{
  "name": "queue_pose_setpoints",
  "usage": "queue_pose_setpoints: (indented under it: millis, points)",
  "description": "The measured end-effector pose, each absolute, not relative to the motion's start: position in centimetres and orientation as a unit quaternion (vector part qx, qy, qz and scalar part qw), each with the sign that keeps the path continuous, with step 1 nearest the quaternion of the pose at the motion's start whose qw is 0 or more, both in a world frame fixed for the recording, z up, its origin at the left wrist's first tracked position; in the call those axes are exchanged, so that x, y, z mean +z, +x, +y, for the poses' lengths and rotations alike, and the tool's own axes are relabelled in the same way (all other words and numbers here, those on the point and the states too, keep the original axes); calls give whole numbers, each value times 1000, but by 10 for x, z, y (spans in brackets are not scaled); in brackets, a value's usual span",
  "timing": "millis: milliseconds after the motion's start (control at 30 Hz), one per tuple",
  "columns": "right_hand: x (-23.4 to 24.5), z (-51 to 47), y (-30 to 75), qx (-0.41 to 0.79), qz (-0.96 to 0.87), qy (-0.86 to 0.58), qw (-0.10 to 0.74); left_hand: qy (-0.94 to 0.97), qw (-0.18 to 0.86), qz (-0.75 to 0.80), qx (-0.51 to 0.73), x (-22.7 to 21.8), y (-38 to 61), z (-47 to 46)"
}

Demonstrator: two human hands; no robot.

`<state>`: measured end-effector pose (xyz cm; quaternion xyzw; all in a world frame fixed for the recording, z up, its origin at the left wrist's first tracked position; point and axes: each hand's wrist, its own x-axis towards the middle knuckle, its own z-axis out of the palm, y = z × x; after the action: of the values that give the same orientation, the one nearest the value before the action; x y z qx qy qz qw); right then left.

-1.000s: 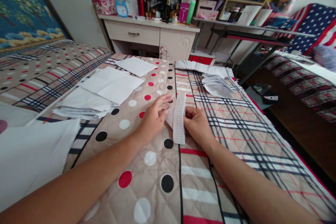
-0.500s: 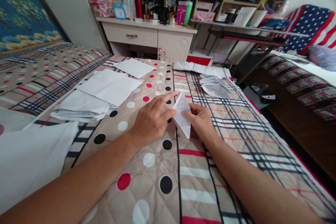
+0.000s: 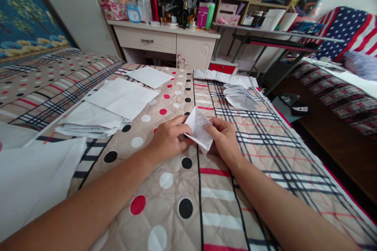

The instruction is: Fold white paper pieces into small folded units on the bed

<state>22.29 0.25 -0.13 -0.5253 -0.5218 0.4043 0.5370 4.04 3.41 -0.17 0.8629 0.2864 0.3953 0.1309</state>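
A small folded sheet of paper with lines of print is held between my two hands above the bed. Its upper end comes to a point, and the fold is partly spread, with a flap hanging at the bottom. My left hand pinches its left edge between thumb and fingers. On the right edge, my right hand grips it with the thumb on top; those fingers are mostly hidden behind the paper. Beyond the right hand lie a fanned stack of folded papers and a long row of folded papers.
Piled white sheets lie on the left of the patterned bedspread, with a single sheet farther back and larger paper at near left. A white dresser and a desk stand beyond the bed.
The folded paper has spread wider and shifted slightly left. My left hand's fingers, raised and extended before, have closed on its left edge. My right hand keeps its grip.
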Motion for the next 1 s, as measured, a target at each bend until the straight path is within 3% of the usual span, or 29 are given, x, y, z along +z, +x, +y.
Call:
queue_pose_setpoints:
  millis: [333,800,1000]
  points:
    - [1,4,222,497,-542,-431,524,703,434,357,437,-4,43,38]
    - [0,6,215,504,-514,-467,513,627,534,333,459,-8,44,38]
    - [4,0,214,439,-566,-473,513,647,494,352,462,-10,44,39]
